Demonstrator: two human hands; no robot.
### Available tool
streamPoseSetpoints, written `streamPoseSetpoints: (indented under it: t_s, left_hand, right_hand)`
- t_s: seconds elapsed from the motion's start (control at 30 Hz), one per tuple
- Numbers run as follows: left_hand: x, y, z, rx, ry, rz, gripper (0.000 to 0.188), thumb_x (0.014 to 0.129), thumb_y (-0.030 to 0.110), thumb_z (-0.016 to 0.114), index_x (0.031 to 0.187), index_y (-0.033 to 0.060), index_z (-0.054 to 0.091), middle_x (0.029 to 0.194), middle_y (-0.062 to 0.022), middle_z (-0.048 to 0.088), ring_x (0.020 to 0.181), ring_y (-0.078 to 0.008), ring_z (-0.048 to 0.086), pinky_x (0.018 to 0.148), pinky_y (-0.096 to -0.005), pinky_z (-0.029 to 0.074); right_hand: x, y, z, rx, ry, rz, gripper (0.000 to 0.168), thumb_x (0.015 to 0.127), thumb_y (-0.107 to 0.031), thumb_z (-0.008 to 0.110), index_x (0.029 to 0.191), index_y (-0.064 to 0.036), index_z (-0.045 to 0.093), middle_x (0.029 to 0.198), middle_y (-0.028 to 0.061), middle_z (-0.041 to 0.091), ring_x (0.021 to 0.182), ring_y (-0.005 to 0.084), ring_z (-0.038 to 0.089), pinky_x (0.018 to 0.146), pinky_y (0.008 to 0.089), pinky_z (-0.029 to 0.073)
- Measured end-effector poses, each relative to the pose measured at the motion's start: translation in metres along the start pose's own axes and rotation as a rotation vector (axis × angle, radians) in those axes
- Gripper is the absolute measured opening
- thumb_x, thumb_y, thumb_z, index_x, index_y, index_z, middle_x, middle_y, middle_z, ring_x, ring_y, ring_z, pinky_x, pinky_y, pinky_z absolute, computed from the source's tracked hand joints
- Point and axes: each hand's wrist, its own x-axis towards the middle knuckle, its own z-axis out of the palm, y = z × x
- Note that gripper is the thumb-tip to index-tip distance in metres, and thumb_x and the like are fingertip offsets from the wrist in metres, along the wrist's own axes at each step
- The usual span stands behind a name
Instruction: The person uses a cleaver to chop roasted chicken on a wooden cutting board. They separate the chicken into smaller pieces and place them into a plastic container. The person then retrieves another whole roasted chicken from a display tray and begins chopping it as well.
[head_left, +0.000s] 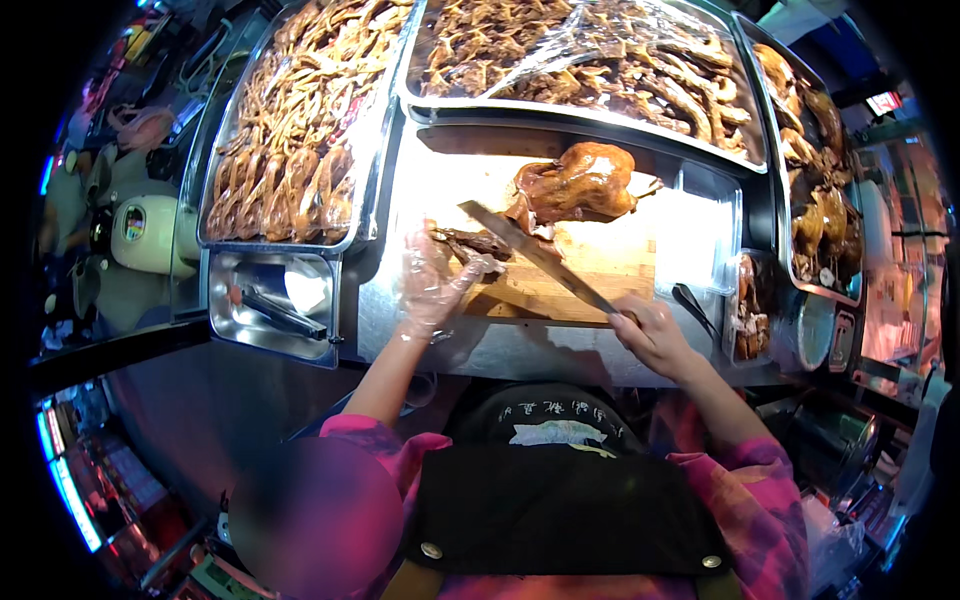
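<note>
My left hand (431, 281), in a clear plastic glove, is at the left side of a wooden cutting board (585, 281). Its thumb and fingers hold a dark brown piece of cooked poultry (476, 241) against the board. Bare and closed around a handle, my right hand (652, 334) holds a long-bladed knife (544, 259). The blade slants up and left over the board, its tip beyond the dark piece. Behind the blade lies a glossy brown roast duck (589, 184), with pale flesh showing at its near left end.
Metal trays of cooked meat stand at left (281, 244), back (585, 112) and right (825, 289). A small steel tray (274, 345) holds black tongs (281, 313). Clear plastic containers (709, 225) and black-handled tongs (695, 309) lie right of the board.
</note>
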Motion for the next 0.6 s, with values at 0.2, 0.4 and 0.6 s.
streamPoseSetpoints:
  t_s: [0.2, 0.4, 0.6]
  left_hand:
    - [0.041, 0.042, 0.016, 0.046, -0.231, 0.14, 0.088, 0.061, 0.04, 0.077, 0.129, 0.0003, 0.038, 0.122, -0.0213, 0.049, 0.112, -0.0354, 0.047, 0.095, -0.0412, 0.038]
    - [0.034, 0.062, 0.065, -0.248, -0.151, 0.005, 0.072, 0.06, 0.035, 0.08, 0.116, 0.0017, 0.05, 0.11, -0.0165, 0.055, 0.103, -0.0307, 0.053, 0.088, -0.0382, 0.041]
    - [-0.002, 0.094, 0.093, -0.121, -0.072, -0.021, 0.063, 0.065, 0.023, 0.08, 0.112, -0.0017, 0.048, 0.097, -0.0108, 0.054, 0.087, -0.018, 0.055, 0.078, -0.0296, 0.046]
  right_hand:
    - [-0.094, 0.045, 0.044, 0.803, 0.181, 0.586, 0.038, 0.093, -0.035, 0.039, 0.085, 0.0, 0.052, 0.052, 0.0048, 0.043, 0.038, 0.0127, 0.04, 0.037, 0.0279, 0.036]
    - [-0.059, 0.072, 0.102, 1.297, 0.147, 0.67, 0.053, 0.093, -0.048, 0.031, 0.09, 0.001, 0.053, 0.05, 0.0025, 0.037, 0.035, 0.0113, 0.033, 0.034, 0.0261, 0.032]
    - [-0.046, 0.06, 0.131, 1.435, 0.133, 0.6, 0.052, 0.094, -0.047, 0.029, 0.092, 0.0, 0.052, 0.05, 0.0028, 0.036, 0.036, 0.0114, 0.034, 0.035, 0.0265, 0.033]
